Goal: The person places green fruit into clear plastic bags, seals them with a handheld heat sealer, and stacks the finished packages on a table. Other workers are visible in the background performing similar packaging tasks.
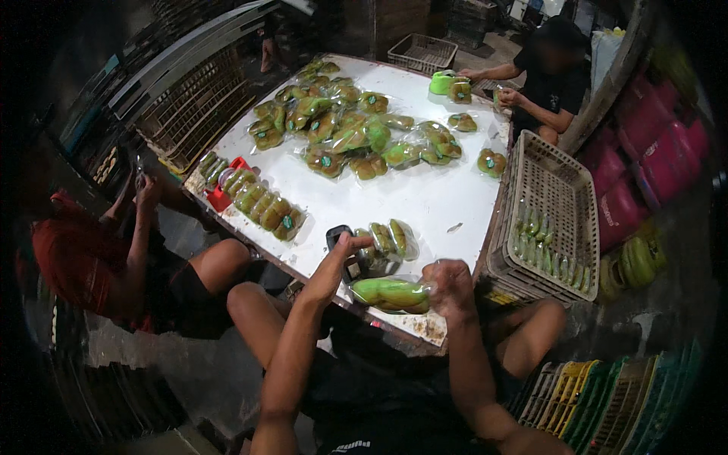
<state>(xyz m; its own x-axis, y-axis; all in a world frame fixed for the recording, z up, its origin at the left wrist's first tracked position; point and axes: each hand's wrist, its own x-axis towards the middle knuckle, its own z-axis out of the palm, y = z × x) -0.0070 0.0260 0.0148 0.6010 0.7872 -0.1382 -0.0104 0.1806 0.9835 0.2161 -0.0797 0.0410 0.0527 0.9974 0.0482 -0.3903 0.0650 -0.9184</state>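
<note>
My right hand (453,288) is closed in a fist around the gathered end of a clear plastic bag of green bananas (393,294). The bag hangs level over the table's near edge. Just left of it, my left hand (332,265) has its thumb and index finger apart, beside a black tape-dispenser-like tool (339,235) that it partly covers. Its lower fingers are hard to make out. Another bagged bunch of bananas (390,237) lies on the white table (447,208) just beyond my hands.
Bagged fruit (334,125) is heaped at the table's far side, with a row of bags (262,201) at left by a red tool (218,199). A plastic crate (546,182) of bagged produce stands at right. Co-workers sit at left (91,258) and far right (557,83), near a green dispenser (441,82).
</note>
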